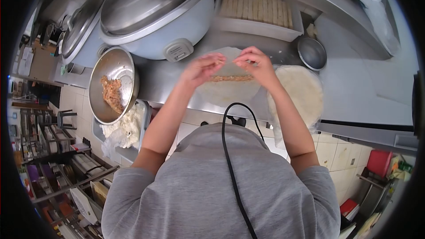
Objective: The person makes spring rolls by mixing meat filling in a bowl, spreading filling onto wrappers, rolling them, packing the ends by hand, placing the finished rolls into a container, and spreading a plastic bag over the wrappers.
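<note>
A thin, round, pale wrapper sheet [228, 94] lies on the steel counter in front of me. Across its middle runs a narrow strip of reddish minced filling [231, 79]. Over the sheet's left part is my left hand [204, 68], slightly blurred, its fingertips drawn together in a pinch. My right hand [256, 62] faces it over the right part, thumb and fingers also pinched. Whatever sits between the fingertips of either hand is too small to name. A steel bowl [96, 79] holding more minced filling [111, 94] stands tilted at my left.
Stacked round wrappers [297, 95] in plastic lie at the right. Behind are a white tray [261, 29] of pale rolls [256, 8], a small metal bowl [312, 54] and a large rice cooker [150, 35]. A bin [142, 121] with pale contents sits below the steel bowl.
</note>
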Motion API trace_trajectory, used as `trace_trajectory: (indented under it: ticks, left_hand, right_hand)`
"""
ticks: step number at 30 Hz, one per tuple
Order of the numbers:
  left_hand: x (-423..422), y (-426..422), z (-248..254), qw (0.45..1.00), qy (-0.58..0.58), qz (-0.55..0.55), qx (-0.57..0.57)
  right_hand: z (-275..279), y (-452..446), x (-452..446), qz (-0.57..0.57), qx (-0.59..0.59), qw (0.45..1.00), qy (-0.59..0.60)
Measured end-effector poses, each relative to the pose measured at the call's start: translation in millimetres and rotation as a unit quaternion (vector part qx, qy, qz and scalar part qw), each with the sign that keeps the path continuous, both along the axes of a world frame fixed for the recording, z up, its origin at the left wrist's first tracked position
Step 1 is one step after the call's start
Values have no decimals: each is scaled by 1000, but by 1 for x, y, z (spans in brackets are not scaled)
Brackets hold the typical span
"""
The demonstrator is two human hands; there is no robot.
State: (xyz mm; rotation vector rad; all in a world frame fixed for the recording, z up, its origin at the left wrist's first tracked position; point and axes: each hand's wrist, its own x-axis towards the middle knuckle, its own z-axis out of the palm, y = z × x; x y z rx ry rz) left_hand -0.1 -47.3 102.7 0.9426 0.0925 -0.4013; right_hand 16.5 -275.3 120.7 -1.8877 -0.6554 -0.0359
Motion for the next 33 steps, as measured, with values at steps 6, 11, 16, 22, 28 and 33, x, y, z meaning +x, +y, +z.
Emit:
trace_trajectory:
  ticks: [6,11,16,22,28,33]
  left_hand:
    - [-78,163,64,878,-102,322,338]
    - [-147,299,9,546,69,363,752]
    - [-128,245,4,476,-205,419,745]
    - [-64,67,-30,647,-379,146,645]
    - [-33,1,-62,701,-352,-25,619]
    - [-35,34,-76,734,-314,0,601]
  right_hand:
    - [-93,-33,11,-59,-111,992,7]
    - [-116,-51,6,-65,-158,985,16]
    - [-99,-42,-4,-33,-171,984,-41]
    - [-100,-38,-1,-2,-212,977,2]
    - [-98,-25,-14,-41,-257,964,-47]
    - [-89,-41,-40,6,-286,953,-103]
